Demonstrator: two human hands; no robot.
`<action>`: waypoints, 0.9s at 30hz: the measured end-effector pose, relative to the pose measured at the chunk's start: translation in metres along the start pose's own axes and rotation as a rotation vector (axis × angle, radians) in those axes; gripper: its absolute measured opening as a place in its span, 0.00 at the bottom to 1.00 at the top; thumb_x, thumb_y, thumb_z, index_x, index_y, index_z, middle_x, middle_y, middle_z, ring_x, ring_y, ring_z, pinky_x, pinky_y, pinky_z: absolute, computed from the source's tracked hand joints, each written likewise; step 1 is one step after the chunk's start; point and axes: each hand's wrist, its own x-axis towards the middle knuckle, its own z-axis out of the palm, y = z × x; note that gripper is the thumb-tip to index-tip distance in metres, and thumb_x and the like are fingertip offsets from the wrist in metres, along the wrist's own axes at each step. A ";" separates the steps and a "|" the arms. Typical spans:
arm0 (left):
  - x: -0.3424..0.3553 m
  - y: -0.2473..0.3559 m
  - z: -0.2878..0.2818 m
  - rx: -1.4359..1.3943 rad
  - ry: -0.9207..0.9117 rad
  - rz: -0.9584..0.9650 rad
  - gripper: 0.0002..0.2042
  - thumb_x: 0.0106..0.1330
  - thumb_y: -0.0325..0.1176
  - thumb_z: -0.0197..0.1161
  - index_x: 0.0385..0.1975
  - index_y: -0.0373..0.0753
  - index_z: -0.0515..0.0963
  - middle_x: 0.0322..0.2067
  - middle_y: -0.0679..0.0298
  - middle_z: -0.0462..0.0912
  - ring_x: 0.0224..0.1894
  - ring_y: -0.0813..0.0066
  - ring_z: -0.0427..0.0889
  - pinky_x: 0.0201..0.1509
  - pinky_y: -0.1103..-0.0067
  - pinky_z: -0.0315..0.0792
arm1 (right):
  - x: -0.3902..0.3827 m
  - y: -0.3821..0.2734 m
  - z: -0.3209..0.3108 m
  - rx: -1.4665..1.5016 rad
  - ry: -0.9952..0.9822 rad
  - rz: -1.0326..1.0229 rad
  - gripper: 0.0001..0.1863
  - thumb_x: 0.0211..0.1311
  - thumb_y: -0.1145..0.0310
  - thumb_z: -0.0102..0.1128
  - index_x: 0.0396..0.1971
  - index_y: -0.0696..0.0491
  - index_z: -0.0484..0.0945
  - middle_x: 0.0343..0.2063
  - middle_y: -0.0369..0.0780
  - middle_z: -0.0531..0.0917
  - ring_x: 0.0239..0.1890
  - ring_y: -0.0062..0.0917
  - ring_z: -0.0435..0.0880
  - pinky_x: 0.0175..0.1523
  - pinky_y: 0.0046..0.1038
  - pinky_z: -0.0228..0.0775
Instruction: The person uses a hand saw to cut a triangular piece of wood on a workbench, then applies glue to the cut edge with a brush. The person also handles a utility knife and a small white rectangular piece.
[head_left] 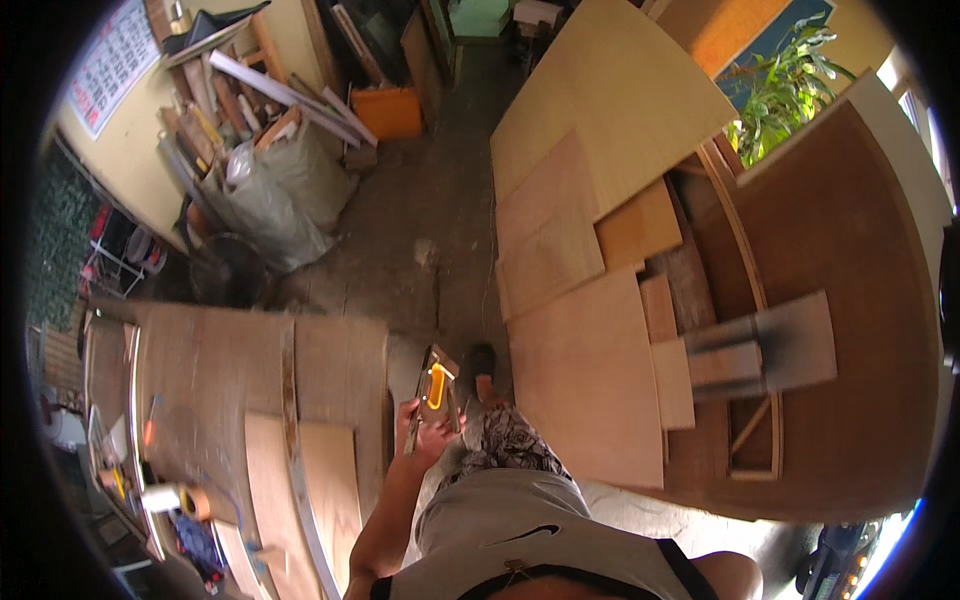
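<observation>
My left hand [430, 438] is closed around a dark, flat-sided tool [437, 388] with a bright yellow oval piece on it, held up in front of my legs. Its exact kind is too small to make out. Fingers show on both sides of its lower end, and a narrow strip points down past them. To the left of this hand is the wooden worktable [345, 370], apart from it. My right hand is out of view; only the right shoulder shows at the lower edge.
Thin plywood sheets [580, 370] lie overlapping on a large brown panel [840, 430] to my right. Boards [330, 470] and a long metal strip [290, 400] rest on the left table. Beyond stand a sack [280, 200] of wood offcuts and an orange box [388, 113].
</observation>
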 end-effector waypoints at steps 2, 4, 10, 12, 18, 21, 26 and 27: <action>0.048 0.036 0.030 0.010 0.065 0.020 0.27 0.61 0.53 0.52 0.53 0.40 0.74 0.41 0.55 0.80 0.48 0.54 0.78 0.63 0.58 0.66 | 0.046 -0.071 -0.015 -0.083 0.036 0.023 0.28 0.61 0.48 0.60 0.56 0.49 0.74 0.50 0.39 0.80 0.45 0.29 0.80 0.50 0.33 0.73; 0.098 0.074 0.057 -0.044 0.090 0.061 0.27 0.60 0.53 0.52 0.53 0.40 0.73 0.41 0.56 0.78 0.48 0.55 0.77 0.63 0.57 0.66 | 0.097 -0.149 -0.037 -0.179 0.048 0.002 0.27 0.61 0.48 0.60 0.56 0.49 0.75 0.49 0.39 0.80 0.45 0.29 0.80 0.50 0.33 0.73; 0.212 0.186 0.118 -0.212 0.286 0.182 0.35 0.51 0.56 0.61 0.56 0.40 0.67 0.50 0.50 0.69 0.54 0.49 0.71 0.61 0.55 0.67 | 0.220 -0.414 -0.084 -0.438 0.040 -0.187 0.25 0.62 0.51 0.59 0.54 0.49 0.76 0.47 0.39 0.81 0.45 0.28 0.80 0.51 0.33 0.73; 0.250 0.222 0.126 -0.203 0.284 0.237 0.35 0.51 0.56 0.61 0.57 0.41 0.67 0.50 0.48 0.70 0.53 0.49 0.71 0.60 0.55 0.68 | 0.258 -0.504 -0.092 -0.459 0.039 -0.266 0.24 0.62 0.51 0.59 0.53 0.48 0.77 0.47 0.39 0.82 0.45 0.28 0.81 0.51 0.32 0.73; 0.376 0.353 0.159 -0.120 0.161 0.232 0.28 0.55 0.55 0.57 0.50 0.43 0.74 0.43 0.51 0.76 0.46 0.53 0.76 0.56 0.59 0.70 | 0.376 -0.708 -0.121 -0.471 0.025 -0.379 0.21 0.63 0.53 0.58 0.52 0.48 0.78 0.45 0.39 0.83 0.45 0.27 0.81 0.51 0.32 0.72; 0.464 0.410 0.196 -0.125 0.269 0.283 0.26 0.54 0.57 0.57 0.45 0.43 0.77 0.38 0.55 0.78 0.42 0.54 0.77 0.55 0.59 0.70 | 0.421 -0.770 -0.146 -0.472 0.050 -0.308 0.20 0.63 0.55 0.58 0.51 0.48 0.79 0.44 0.39 0.83 0.45 0.27 0.81 0.52 0.32 0.72; 0.609 0.526 0.304 -0.010 0.211 0.164 0.32 0.53 0.60 0.58 0.51 0.41 0.72 0.43 0.54 0.75 0.49 0.52 0.75 0.58 0.59 0.68 | 0.438 -0.848 -0.176 -0.399 0.156 -0.161 0.18 0.64 0.56 0.57 0.49 0.48 0.80 0.42 0.39 0.84 0.45 0.27 0.81 0.52 0.31 0.72; 0.636 0.545 0.327 0.034 0.237 0.180 0.36 0.51 0.61 0.58 0.53 0.38 0.70 0.45 0.51 0.75 0.50 0.50 0.75 0.59 0.59 0.67 | 0.440 -0.866 -0.181 -0.371 0.175 -0.152 0.17 0.64 0.57 0.57 0.49 0.48 0.80 0.42 0.39 0.84 0.45 0.27 0.81 0.52 0.31 0.72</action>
